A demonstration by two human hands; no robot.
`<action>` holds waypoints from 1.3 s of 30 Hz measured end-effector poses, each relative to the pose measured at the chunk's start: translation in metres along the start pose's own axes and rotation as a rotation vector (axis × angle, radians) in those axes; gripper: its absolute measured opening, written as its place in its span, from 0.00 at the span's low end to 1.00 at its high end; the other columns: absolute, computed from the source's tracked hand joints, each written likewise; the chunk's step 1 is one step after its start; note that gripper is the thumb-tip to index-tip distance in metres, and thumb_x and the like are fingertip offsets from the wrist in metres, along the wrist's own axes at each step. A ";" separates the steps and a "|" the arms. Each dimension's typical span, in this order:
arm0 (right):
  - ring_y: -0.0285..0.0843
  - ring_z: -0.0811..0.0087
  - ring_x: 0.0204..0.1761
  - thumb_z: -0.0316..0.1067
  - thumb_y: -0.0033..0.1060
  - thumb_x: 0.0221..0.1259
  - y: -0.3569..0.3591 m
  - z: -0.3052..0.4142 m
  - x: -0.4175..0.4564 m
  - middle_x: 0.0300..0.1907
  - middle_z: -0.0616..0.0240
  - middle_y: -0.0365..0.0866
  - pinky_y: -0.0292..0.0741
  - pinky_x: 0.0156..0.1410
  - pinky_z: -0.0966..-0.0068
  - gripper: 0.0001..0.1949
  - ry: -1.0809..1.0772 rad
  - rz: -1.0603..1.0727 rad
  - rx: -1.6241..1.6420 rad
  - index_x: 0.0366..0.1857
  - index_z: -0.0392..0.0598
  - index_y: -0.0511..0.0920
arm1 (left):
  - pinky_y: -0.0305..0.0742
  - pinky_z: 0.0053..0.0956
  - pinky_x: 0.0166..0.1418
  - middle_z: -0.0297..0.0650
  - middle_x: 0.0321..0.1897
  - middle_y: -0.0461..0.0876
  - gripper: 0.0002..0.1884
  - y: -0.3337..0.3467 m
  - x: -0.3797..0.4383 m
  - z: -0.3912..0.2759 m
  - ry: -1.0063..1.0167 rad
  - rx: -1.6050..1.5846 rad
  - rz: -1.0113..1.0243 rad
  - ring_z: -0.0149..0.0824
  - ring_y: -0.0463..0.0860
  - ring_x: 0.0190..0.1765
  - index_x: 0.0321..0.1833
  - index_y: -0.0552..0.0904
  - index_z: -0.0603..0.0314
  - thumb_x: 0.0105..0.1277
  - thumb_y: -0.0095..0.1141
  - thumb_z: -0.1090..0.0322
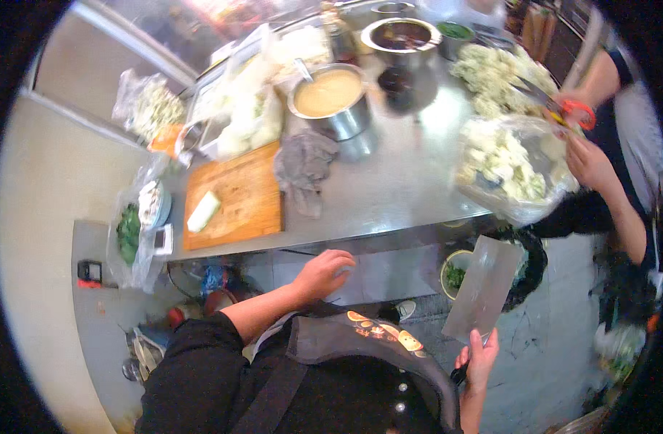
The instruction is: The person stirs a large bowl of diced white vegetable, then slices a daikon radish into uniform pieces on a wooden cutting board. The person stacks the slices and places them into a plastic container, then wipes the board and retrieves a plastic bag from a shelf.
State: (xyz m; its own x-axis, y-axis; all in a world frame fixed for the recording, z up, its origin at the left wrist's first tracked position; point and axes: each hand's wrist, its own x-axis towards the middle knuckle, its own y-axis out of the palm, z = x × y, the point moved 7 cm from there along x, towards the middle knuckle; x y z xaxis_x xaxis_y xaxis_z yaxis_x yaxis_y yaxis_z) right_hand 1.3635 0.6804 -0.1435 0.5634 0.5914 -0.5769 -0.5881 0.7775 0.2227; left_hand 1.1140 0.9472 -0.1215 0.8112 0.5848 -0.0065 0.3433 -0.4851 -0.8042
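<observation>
My right hand (479, 358) grips a Chinese cleaver (483, 290) by its dark handle, out to my right. The broad blade points away from me over the floor. My left hand (325, 275) hangs in front of the steel table's (385, 187) near edge, loosely curled, with nothing seen in it. Beyond it, a wooden cutting board (244, 190) lies on the table. A pale green peeled vegetable piece (204, 211) rests on the board's left part. Touching the board's right side is a crumpled grey cloth (307, 168).
A steel pot of tan sauce (331, 95) stands behind the cloth; a dark-filled pot (402, 38) is farther back. At right, a co-worker's hands (589, 163) hold red-handled scissors (578, 114) over bagged cauliflower (505, 163). A bin of greens (456, 274) sits below.
</observation>
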 end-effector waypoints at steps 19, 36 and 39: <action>0.72 0.76 0.22 0.31 0.53 0.64 0.478 -0.089 0.002 0.25 0.65 0.76 0.70 0.29 0.75 0.10 -0.226 0.489 -0.901 0.46 0.41 0.74 | 0.69 0.41 0.60 0.48 0.52 0.75 0.36 -0.266 -0.220 0.372 -0.445 0.207 -0.338 0.51 0.74 0.55 0.60 0.70 0.60 0.45 0.67 0.61; 0.70 0.77 0.16 0.32 0.53 0.65 0.553 -0.101 0.039 0.18 0.63 0.75 0.67 0.23 0.75 0.12 -0.356 0.427 -1.147 0.50 0.43 0.74 | 0.65 0.42 0.61 0.39 0.51 0.73 0.23 -0.249 -0.139 0.348 -0.106 0.287 -0.485 0.43 0.71 0.54 0.54 0.80 0.47 0.51 0.63 0.66; 0.70 0.77 0.17 0.32 0.52 0.65 0.545 -0.105 0.040 0.18 0.63 0.75 0.67 0.24 0.75 0.12 -0.383 0.430 -1.125 0.50 0.43 0.74 | 0.64 0.42 0.62 0.38 0.49 0.73 0.21 -0.249 -0.136 0.341 -0.061 0.372 -0.450 0.41 0.71 0.54 0.52 0.81 0.46 0.52 0.61 0.67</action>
State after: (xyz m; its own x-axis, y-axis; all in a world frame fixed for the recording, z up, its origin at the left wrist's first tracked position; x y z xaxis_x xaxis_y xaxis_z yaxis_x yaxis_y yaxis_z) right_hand 1.0044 1.1051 -0.1274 0.2249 0.9210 -0.3182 -0.8262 0.0071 -0.5633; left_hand 0.7567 1.2100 -0.1230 0.5918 0.7219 0.3587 0.4498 0.0735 -0.8901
